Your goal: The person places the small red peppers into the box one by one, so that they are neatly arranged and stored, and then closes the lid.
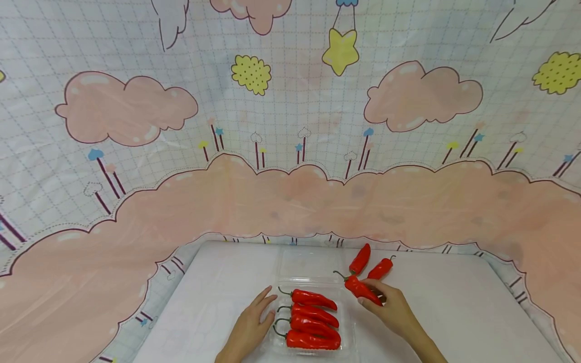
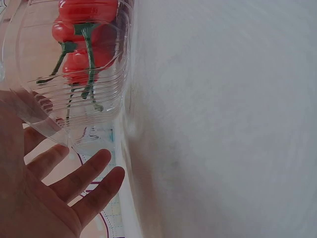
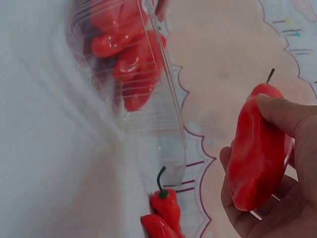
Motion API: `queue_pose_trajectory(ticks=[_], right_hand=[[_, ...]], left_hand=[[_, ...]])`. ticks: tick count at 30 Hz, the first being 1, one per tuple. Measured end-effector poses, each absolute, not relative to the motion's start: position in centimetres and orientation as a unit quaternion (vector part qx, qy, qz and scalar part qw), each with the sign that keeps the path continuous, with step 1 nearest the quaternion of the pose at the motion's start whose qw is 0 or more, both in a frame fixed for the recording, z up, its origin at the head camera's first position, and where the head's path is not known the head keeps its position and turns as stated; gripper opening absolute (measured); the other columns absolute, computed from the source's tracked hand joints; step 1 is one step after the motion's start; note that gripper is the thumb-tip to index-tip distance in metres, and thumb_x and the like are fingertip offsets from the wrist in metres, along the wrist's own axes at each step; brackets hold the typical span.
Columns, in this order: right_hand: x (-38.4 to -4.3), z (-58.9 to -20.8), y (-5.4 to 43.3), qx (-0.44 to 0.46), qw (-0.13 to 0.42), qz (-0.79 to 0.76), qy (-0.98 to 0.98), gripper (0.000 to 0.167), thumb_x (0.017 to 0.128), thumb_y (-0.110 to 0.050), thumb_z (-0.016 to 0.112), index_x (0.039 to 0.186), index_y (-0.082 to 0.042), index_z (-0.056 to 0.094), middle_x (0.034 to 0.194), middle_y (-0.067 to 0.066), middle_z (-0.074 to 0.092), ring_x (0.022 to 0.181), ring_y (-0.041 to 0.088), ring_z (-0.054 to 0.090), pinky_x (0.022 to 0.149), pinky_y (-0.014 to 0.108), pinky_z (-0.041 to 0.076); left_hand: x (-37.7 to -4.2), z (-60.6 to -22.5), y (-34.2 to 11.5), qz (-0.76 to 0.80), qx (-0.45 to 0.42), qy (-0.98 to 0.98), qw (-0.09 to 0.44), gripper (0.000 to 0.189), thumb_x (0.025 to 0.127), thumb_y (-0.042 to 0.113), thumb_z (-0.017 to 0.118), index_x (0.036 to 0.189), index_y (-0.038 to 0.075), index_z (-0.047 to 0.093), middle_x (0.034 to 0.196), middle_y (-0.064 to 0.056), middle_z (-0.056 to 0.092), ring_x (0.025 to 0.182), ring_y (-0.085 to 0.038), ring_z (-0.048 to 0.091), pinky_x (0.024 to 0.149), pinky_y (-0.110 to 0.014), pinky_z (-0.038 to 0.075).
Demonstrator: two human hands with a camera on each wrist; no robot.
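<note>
My right hand (image 1: 391, 306) grips a red pepper (image 3: 259, 148) between thumb and fingers, its thin green stem pointing up and left in the head view. Left of it, a clear plastic box (image 1: 348, 322) holds several red peppers (image 1: 313, 339) laid side by side, stems toward the left. At the box's left side, my left hand (image 1: 248, 325) has its fingers spread and relaxed, fingertips close to the box wall. In the left wrist view the left fingers (image 2: 101, 191) hold nothing. Two loose peppers lie beyond the right hand, one pepper (image 1: 360, 258) upright in view, another pepper (image 1: 381, 268) slanted.
The box's clear lid (image 1: 312, 264) lies folded back behind it on the white table (image 1: 227, 272). A patterned cloth (image 1: 290, 201) with pink clouds rises behind and around the table.
</note>
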State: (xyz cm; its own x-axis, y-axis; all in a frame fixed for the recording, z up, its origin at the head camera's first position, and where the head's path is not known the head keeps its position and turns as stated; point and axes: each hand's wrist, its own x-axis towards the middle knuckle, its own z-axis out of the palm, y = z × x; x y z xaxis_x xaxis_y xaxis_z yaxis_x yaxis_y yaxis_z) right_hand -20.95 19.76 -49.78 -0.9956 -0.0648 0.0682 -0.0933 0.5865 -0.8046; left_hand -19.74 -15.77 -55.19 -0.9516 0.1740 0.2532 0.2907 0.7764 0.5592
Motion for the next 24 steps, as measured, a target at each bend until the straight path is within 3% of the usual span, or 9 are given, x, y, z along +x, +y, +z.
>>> queue_pose_trajectory(ticks=[24], right_hand=[[-21.1,-50.3,16.2,0.095,-0.023,0.470,-0.877,0.046,0.083,-0.032,0.078,0.125,-0.018,0.065,0.113,0.002,0.069,0.086,0.015,0.058,0.069,0.017,0.054]], left_hand=[[-19.8,-55.1,-15.6,-0.310,-0.119,-0.939,0.088,0.037,0.093,0.018,0.062,0.131,0.014,0.062,0.151,-0.004,0.049,0.128,-0.029,0.058,0.101,-0.052,0.050]])
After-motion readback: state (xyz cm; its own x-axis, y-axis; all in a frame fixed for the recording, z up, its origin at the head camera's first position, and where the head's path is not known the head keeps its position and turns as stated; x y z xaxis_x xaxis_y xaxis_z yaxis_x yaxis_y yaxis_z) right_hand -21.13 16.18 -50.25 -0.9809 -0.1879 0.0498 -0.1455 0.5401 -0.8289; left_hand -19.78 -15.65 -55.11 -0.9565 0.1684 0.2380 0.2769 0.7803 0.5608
